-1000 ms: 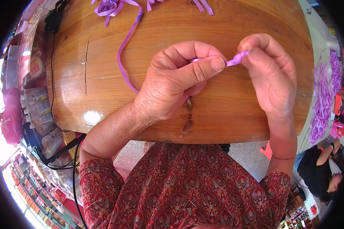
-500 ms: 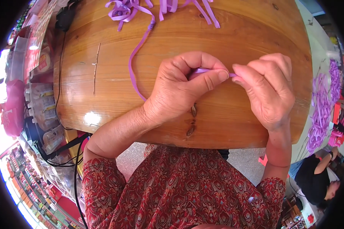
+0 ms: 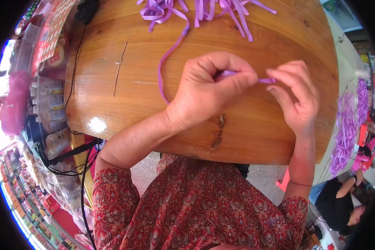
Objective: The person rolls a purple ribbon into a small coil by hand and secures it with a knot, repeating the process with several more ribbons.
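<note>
A narrow purple ribbon [image 3: 159,74] runs over the wooden table and passes under my left hand [image 3: 212,91]. My left thumb and forefinger are pinched shut on the ribbon, and its short end sticks out to the right of the fingertips. Beside that end is my right hand [image 3: 298,96], its thumb and forefinger parted around the ribbon tip; the fingers are slightly blurred. Farther up, the same ribbon shows a small knot or wrap and joins a purple ribbon bundle [image 3: 157,14]. The part inside my left palm is mostly hidden.
More cut purple ribbons [image 3: 225,10] lie at the far edge of the table [image 3: 254,141]. A thin twisted wire [image 3: 119,66] rests at left. Purple ribbon heaps [image 3: 346,133] are on a pale surface at right, near another person [image 3: 337,200]. A black cable [image 3: 73,83] runs along the left.
My right thumb and forefinger have parted from the ribbon end, which now shows between the hands. My left hand keeps its pinch. The whole view has shifted slightly.
</note>
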Demonstrator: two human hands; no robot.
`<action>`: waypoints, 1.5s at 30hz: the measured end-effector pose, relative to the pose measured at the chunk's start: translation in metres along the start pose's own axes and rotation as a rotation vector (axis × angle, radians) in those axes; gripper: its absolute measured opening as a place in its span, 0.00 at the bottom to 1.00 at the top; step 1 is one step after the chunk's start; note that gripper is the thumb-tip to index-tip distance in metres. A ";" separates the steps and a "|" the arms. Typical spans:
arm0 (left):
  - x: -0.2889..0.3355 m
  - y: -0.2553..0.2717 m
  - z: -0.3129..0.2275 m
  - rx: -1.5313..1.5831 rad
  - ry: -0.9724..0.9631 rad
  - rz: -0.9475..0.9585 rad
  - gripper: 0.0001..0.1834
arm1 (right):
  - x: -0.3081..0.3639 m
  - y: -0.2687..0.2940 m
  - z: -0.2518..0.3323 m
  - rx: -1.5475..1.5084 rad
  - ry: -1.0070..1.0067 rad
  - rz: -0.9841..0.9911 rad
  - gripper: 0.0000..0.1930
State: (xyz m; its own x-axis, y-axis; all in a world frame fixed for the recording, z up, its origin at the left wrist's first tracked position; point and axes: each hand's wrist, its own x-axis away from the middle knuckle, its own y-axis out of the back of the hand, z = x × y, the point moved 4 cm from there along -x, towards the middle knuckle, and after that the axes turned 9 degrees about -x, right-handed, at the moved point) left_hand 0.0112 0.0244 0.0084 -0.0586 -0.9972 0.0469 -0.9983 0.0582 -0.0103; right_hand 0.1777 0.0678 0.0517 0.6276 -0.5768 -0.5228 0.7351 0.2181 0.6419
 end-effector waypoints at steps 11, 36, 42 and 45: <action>0.000 0.005 0.003 0.438 0.073 0.007 0.03 | 0.009 -0.018 -0.015 -0.182 -0.117 0.031 0.20; 0.025 0.079 -0.088 0.789 -0.445 -0.091 0.04 | 0.043 0.040 -0.012 -0.292 -0.241 0.026 0.08; 0.010 0.083 -0.050 0.833 -0.326 -0.169 0.05 | 0.041 0.048 -0.003 0.104 -0.124 0.073 0.07; 0.012 0.082 -0.050 0.815 -0.340 -0.176 0.05 | 0.038 0.040 -0.001 0.225 -0.040 0.052 0.06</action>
State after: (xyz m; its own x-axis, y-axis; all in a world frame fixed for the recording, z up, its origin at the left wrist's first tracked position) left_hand -0.0715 0.0192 0.0580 0.2294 -0.9563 -0.1815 -0.6700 -0.0199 -0.7421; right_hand 0.2315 0.0558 0.0572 0.6492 -0.6010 -0.4662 0.6237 0.0698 0.7785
